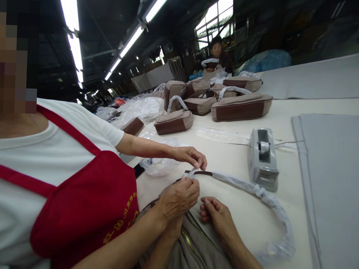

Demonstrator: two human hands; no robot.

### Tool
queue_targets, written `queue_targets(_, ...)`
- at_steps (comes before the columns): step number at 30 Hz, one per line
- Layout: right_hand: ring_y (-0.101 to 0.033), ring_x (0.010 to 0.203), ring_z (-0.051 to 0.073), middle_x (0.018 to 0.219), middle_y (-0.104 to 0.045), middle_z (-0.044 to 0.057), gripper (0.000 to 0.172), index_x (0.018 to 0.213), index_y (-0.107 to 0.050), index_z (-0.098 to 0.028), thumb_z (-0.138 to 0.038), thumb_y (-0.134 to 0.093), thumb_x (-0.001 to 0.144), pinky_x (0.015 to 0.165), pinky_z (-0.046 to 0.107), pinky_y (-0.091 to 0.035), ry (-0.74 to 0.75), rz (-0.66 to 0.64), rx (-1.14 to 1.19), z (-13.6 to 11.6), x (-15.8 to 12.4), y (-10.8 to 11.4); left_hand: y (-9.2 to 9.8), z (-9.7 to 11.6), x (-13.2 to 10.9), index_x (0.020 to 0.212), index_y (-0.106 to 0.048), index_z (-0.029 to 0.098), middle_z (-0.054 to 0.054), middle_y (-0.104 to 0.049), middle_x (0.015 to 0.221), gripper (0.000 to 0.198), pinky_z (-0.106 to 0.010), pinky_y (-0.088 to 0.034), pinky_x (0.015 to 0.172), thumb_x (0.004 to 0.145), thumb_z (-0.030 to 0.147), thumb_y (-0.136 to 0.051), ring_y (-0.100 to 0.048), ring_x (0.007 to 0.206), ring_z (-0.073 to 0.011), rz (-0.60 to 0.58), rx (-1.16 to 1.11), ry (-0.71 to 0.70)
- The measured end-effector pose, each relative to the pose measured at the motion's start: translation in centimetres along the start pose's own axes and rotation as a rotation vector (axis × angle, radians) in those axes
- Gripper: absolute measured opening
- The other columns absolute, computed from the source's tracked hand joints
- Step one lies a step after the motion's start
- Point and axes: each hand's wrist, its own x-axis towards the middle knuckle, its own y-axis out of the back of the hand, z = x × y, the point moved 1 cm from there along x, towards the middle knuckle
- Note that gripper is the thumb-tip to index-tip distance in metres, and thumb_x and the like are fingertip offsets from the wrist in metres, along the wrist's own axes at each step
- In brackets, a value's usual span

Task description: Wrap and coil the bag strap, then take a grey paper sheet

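Note:
A grey-brown bag point(193, 248) with a gold zip lies at the near table edge. Its brown strap point(203, 173) arcs to the right, wrapped in white tissue point(278, 210). My right hand point(217, 218) rests on the bag's upper edge with its fingers curled in. My left forearm point(165, 246) rises from below, and its hand is hidden behind a co-worker's hand. A co-worker in a red apron point(85, 209) sits close on the left. That person pinches the tissue at the strap's bare end with both hands point(190, 155) point(180, 197).
A grey tape dispenser point(262, 159) stands right of the strap. Grey sheets point(334, 175) are stacked at the right. Several finished bags point(241, 107) and plastic wrapping point(159, 165) lie further back. Another person point(217, 53) sits at the far end.

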Motion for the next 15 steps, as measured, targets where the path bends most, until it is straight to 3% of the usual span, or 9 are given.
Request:
queue_targets(2,-0.051,0.051,0.010,0.062,-0.059,0.001,0.047,0.076,-0.063,-0.014,-0.057,-0.072,0.060,0.048,0.022,-0.041,0.006,-0.009,-0.006,0.0,-0.1,0.0,0.0,0.8,0.5,0.071,-0.064,0.023,-0.007,-0.064,0.071,0.013,-0.043,-0.053,0.066,0.082,0.026,-0.058,-0.063,0.073,-0.0248,0.126,-0.182,0.155)
queue_targets(3,-0.051,0.051,0.010,0.061,-0.059,0.001,0.046,0.075,-0.063,-0.014,-0.057,-0.071,0.060,0.048,0.022,-0.041,0.008,-0.013,-0.010,-0.1,-0.1,0.0,-0.2,1.2,0.8,0.071,-0.065,0.021,-0.008,-0.065,0.073,0.013,-0.044,-0.053,0.070,0.082,0.023,-0.057,-0.063,0.076,-0.0255,0.074,-0.191,0.148)
queue_targets(4,-0.051,0.051,0.010,0.061,-0.059,0.001,0.045,0.074,-0.063,-0.015,-0.057,-0.071,0.061,0.048,0.022,-0.041,0.009,-0.015,-0.014,-0.1,-0.1,0.0,-0.5,1.7,1.3,0.071,-0.065,0.019,-0.010,-0.066,0.075,0.015,-0.044,-0.052,0.074,0.082,0.019,-0.055,-0.064,0.081,-0.0263,-0.069,-0.073,0.035)
queue_targets(7,-0.051,0.050,0.011,0.060,-0.059,0.000,0.045,0.074,-0.062,-0.015,-0.057,-0.069,0.061,0.049,0.023,-0.041,0.011,-0.022,-0.031,-0.1,-0.1,0.0,-1.9,2.5,1.7,0.073,-0.066,0.013,-0.014,-0.067,0.078,0.022,-0.045,-0.050,0.083,0.080,0.003,-0.047,-0.062,0.091,-0.0283,-0.613,0.671,-0.603)
queue_targets(8,-0.051,0.050,0.011,0.059,-0.059,0.000,0.044,0.073,-0.062,-0.015,-0.057,-0.069,0.061,0.049,0.023,-0.041,0.014,-0.025,-0.038,-0.1,-0.1,0.1,-2.3,2.5,1.6,0.075,-0.066,0.011,-0.015,-0.067,0.079,0.025,-0.044,-0.050,0.084,0.080,0.000,-0.044,-0.061,0.093,-0.0286,-0.730,0.896,-0.785)
queue_targets(10,-0.050,0.050,0.011,0.057,-0.057,-0.001,0.043,0.071,-0.061,-0.015,-0.056,-0.069,0.062,0.049,0.023,-0.041,0.022,-0.032,-0.051,-0.1,-0.1,0.1,-2.8,2.2,1.4,0.075,-0.068,0.009,-0.015,-0.068,0.079,0.027,-0.043,-0.050,0.085,0.079,-0.002,-0.044,-0.061,0.093,-0.0284,-0.806,1.101,-0.959)
queue_targets(15,-0.049,0.052,0.011,0.060,-0.057,-0.001,0.042,0.073,-0.060,-0.014,-0.055,-0.066,0.065,0.050,0.023,-0.040,0.044,-0.045,-0.078,-0.1,-0.1,0.0,-3.3,1.4,1.3,0.075,-0.069,0.006,-0.013,-0.068,0.078,0.022,-0.038,-0.054,0.079,0.080,-0.001,-0.049,-0.063,0.085,-0.0248,-0.885,1.264,-1.132)
